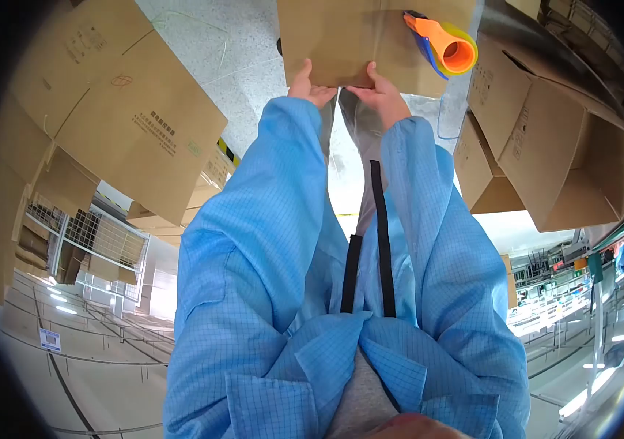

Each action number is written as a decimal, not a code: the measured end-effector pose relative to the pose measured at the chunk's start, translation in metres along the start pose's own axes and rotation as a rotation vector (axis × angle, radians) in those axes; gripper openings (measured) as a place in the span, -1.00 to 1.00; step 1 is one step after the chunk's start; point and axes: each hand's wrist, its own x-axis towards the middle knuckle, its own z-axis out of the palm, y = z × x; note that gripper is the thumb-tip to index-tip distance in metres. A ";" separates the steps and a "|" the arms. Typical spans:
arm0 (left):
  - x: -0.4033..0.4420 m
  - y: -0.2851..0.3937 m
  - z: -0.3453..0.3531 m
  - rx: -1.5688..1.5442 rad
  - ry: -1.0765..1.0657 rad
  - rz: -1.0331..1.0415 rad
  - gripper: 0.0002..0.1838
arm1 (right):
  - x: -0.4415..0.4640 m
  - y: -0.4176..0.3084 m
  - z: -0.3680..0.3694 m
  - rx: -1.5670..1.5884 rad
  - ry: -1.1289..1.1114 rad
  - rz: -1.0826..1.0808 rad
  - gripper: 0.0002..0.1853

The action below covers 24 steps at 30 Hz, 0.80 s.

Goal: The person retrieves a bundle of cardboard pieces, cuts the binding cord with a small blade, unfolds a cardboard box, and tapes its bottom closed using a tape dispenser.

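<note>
Ahead of me is a closed cardboard box (pixel 348 44), with a seam running along its top face. My left hand (pixel 312 88) grips its near edge, thumb on top and fingers curled beneath. A little to the right along that edge, my right hand (pixel 383 95) has the same hold, its thumb resting on the cardboard. The undersides of the fingers are partly hidden by the box. An orange, blue and yellow tape dispenser (pixel 443 45) lies on the right part of the box, touched by neither hand.
Large printed flattened cardboard (pixel 136 110) stands at the left, near a white wire rack (pixel 85 230). Open cardboard boxes (pixel 546 146) sit at the right. Pale speckled floor (pixel 217 66) shows between them and around my legs.
</note>
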 end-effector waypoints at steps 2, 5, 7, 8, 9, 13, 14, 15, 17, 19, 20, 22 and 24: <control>0.000 0.008 0.001 -0.132 0.018 -0.028 -0.30 | 0.001 -0.001 0.000 0.028 -0.016 -0.004 -0.50; 0.009 0.008 -0.015 0.092 -0.091 0.082 -0.40 | 0.002 -0.006 -0.007 0.079 -0.013 0.111 -0.50; 0.015 0.014 -0.016 0.134 -0.125 0.117 -0.47 | 0.000 -0.005 -0.004 0.045 -0.059 0.051 -0.53; 0.019 0.019 -0.013 0.142 -0.129 0.119 -0.47 | 0.001 -0.007 -0.001 0.050 -0.066 0.048 -0.53; 0.021 0.023 -0.015 0.191 -0.073 0.112 -0.49 | -0.001 -0.007 -0.002 0.046 -0.062 0.059 -0.53; 0.014 0.028 -0.017 0.271 0.021 0.138 -0.44 | 0.002 -0.010 -0.013 0.135 -0.071 0.066 -0.54; 0.017 0.030 -0.016 0.269 0.017 0.139 -0.44 | 0.004 -0.016 -0.014 0.133 -0.074 0.063 -0.54; 0.019 0.030 -0.017 0.319 0.038 0.168 -0.44 | 0.005 -0.022 -0.019 0.110 -0.095 0.055 -0.55; 0.023 0.028 -0.024 0.369 0.069 0.186 -0.44 | -0.001 -0.033 -0.038 0.090 -0.103 0.052 -0.56; 0.029 0.031 -0.025 0.301 0.075 0.149 -0.46 | -0.010 -0.056 -0.053 0.121 -0.147 0.038 -0.51; 0.027 0.032 -0.022 0.296 0.074 0.155 -0.46 | -0.003 -0.071 -0.068 0.077 -0.170 0.053 -0.40; 0.017 0.031 -0.017 0.388 0.078 0.196 -0.50 | -0.021 -0.090 -0.078 0.146 -0.240 -0.051 -0.39; 0.014 0.031 -0.017 0.355 0.095 0.183 -0.50 | -0.043 -0.097 -0.076 0.220 -0.304 -0.155 -0.38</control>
